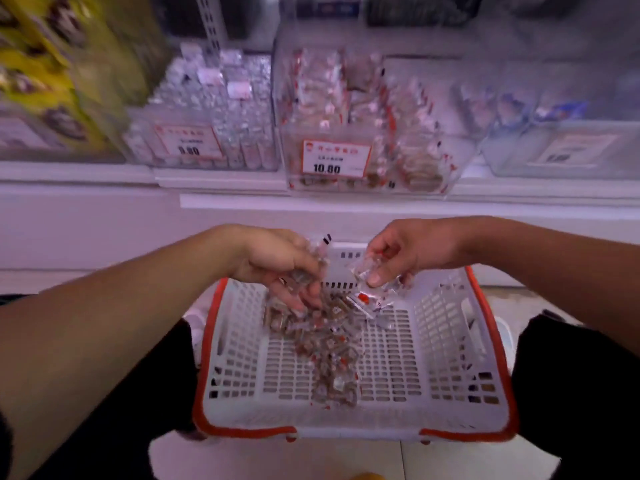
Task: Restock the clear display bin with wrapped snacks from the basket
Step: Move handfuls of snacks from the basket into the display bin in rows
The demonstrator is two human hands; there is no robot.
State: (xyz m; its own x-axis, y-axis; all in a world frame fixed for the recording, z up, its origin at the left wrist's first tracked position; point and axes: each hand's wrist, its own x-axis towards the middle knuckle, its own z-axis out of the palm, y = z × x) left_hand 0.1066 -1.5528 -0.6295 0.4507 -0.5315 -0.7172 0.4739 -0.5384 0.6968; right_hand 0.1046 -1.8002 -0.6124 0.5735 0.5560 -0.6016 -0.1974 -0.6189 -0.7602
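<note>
A white slatted basket with an orange rim [221, 327] sits on the floor between the person's knees, below the shelf. A loose heap of wrapped snacks [325, 344] lies on the basket floor, running from the far left of centre toward the near wall.

Left hand [277, 261]: above the far part of the basket, fingers curled downward around a bunch of clear wrappers; grip closed on those snacks.

Right hand [412, 251]: above the far right of the basket, thumb and fingers pinching a few clear wrapped snacks with red marks, which hang below the fingertips.

The clear display bin [377, 133] stands on the shelf [104, 174] directly beyond the basket, holding similar red-edged wrapped snacks, with a price label reading 10.80 [334, 161] on its front. A neighbouring clear bin [204, 119] of silvery wrapped items stands just to its left.
</note>
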